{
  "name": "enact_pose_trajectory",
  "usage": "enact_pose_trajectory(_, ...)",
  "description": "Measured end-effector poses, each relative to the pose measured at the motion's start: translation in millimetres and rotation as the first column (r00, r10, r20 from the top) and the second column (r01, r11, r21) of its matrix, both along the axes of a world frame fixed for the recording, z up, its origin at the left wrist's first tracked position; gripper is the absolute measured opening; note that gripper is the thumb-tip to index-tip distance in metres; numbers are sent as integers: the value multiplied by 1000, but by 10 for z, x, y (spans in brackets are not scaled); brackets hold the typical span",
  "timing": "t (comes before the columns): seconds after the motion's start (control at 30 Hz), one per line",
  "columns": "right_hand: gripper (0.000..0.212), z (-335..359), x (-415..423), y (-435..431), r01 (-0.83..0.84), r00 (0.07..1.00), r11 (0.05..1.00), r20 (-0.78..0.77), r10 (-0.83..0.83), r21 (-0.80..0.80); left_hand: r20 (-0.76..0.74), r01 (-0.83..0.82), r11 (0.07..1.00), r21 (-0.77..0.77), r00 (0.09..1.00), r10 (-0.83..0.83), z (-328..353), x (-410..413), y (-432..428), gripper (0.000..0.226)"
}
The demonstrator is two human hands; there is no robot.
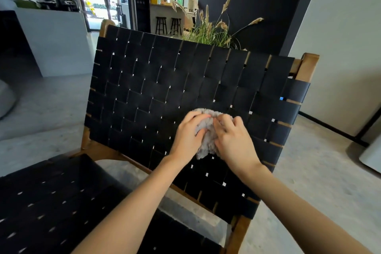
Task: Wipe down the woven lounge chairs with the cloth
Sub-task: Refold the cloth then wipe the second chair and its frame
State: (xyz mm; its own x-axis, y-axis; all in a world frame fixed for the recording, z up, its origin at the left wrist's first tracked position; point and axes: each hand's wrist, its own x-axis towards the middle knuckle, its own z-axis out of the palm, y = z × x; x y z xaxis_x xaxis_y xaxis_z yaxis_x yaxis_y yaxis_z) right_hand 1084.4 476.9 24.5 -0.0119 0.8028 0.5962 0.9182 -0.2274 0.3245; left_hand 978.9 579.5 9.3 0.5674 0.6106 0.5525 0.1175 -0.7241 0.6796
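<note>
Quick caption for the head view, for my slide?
Left hand and right hand grip a grey cloth against the lounge chair's black woven backrest.

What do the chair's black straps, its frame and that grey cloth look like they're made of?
The straps: matte black, flat and interlaced, probably leather or a synthetic webbing; cannot tell which. The frame: wood, warm brown with visible grain. The cloth: fluffy light grey pile, likely microfibre or chenille.

one woven chair (pixel 165 80), one cloth (pixel 207 140), two hands (pixel 186 136) (pixel 233 142), two stools (pixel 161 24) (pixel 176 25), one plant (pixel 208 33).
</note>
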Motion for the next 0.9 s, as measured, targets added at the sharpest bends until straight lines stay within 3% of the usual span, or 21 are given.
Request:
enact_pose_trajectory(0.13,28,-33,-79,-136,-67,989,998,-134,64,-18,-105,4,1000,-14,994,-6,-92,-213,-69,40)
enact_pose_trajectory(0.23,34,460,-15,-188,-54,995,998,-81,56,22,24,-2,999,40,1000,1,318,-125,-93,37)
enact_pose_trajectory(0.33,41,1089,211,-156,68,997,985,30,-73,162,190,-23,990,141,982,-4,892,219,-9,40)
enact_pose_trajectory(0.43,46,1340,450,-103,113,993,985,23,-117,133,137,-29,970,240,991,-4,1146,578,84,48)
enact_pose_trajectory(0.5,52,1283,520,-87,115,992,989,40,-119,97,91,-58,955,291,995,33,1078,682,98,50)
enact_pose_trajectory(0.67,50,928,412,-69,86,993,988,-92,-74,127,168,-81,957,277,985,35,752,576,143,43)
enact_pose_trajectory(0.9,44,-42,48,-292,-32,992,999,-122,36,41,217,-45,999,7,975,43,-288,79,-194,39)
